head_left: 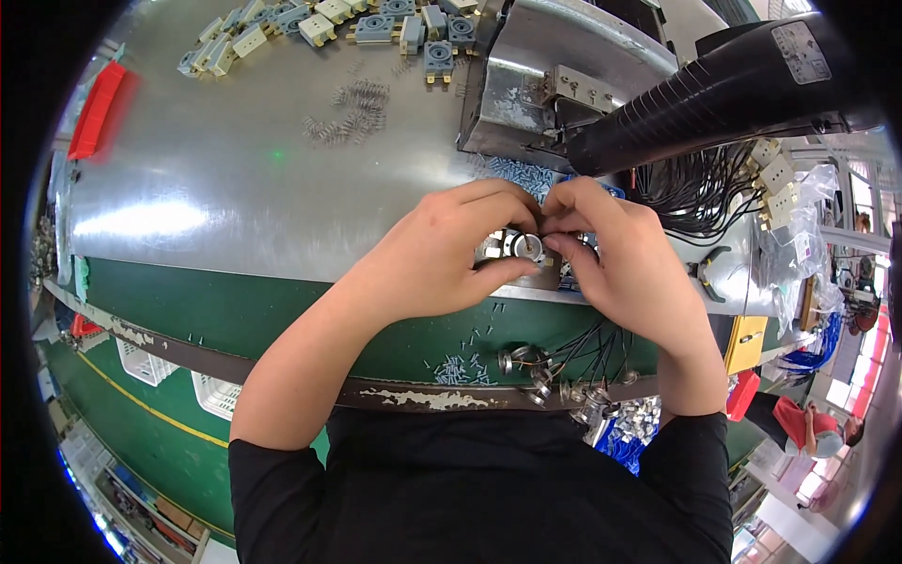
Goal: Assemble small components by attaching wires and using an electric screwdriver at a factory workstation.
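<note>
Close to the bench's front edge, my left hand (440, 252) is closed around a small assembly with a round silver metal ring (526, 246) and a pale body. My right hand (628, 246) meets it from the other side, thumb and fingers pinched together at the ring's right edge. Whatever those right fingertips grip is too small and too covered to make out. Just beyond the hands lies a heap of bluish screws (517, 175). A large black tubular handle (705, 99) slants in above my right hand.
Loose springs (352, 111) lie on the steel bench (207, 179), with grey and cream socket-like blocks (374, 30) behind. Black cables (705, 193) and pliers (712, 274) are at right. Screws (460, 368) and wired metal rings (536, 365) lie on the green front strip. A metal fixture (526, 85) stands behind.
</note>
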`<state>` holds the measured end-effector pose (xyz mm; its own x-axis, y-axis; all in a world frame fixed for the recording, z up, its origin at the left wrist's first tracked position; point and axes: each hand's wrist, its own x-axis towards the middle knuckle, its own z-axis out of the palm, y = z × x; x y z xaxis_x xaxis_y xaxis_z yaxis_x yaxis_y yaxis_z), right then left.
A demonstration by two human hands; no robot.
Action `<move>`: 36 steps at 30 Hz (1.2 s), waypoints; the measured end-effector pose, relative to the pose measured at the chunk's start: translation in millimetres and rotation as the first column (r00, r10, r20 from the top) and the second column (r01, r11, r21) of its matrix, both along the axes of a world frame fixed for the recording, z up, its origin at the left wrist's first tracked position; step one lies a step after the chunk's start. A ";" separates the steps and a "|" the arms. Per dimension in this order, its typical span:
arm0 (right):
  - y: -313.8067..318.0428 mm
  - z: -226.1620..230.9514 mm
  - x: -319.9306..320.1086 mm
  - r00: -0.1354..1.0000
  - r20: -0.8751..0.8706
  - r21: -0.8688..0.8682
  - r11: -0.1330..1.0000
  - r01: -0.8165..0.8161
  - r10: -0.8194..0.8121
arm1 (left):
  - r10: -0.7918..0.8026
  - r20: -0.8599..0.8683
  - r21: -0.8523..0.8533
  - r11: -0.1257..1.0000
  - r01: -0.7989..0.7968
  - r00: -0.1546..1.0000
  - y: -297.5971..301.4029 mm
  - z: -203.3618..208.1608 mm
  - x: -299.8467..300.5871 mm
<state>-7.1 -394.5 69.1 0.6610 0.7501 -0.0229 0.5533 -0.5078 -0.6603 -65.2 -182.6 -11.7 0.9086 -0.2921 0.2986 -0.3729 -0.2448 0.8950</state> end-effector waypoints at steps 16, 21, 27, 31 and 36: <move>-43.2 -21.9 10.2 0.890 0.348 0.695 0.718 -0.035 -0.293 | -0.062 0.090 0.018 0.998 0.060 0.994 -0.9 -0.4 6.1; -0.4 8.9 61.6 0.971 -0.200 0.845 0.525 0.102 0.133 | -0.056 0.068 0.028 0.998 0.054 0.996 1.0 3.8 4.6; 15.1 10.7 73.5 0.880 -0.286 0.878 0.471 0.083 0.379 | -0.051 0.110 0.044 0.998 0.046 0.993 1.3 4.8 3.0; 19.1 33.4 88.0 0.904 -0.152 0.912 0.408 -0.027 0.399 | -0.062 0.107 0.068 0.996 0.054 0.992 2.8 3.4 1.0; 30.2 43.6 97.4 0.994 -0.058 0.942 0.336 0.022 0.098 | -0.056 0.098 0.068 0.996 0.050 0.994 2.9 3.1 1.7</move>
<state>90.3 -364.3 112.7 0.6704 0.3380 0.6605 0.4653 0.5019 -0.7291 -63.4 -179.8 -8.6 0.8580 -0.3609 0.3655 -0.4734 -0.2794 0.8354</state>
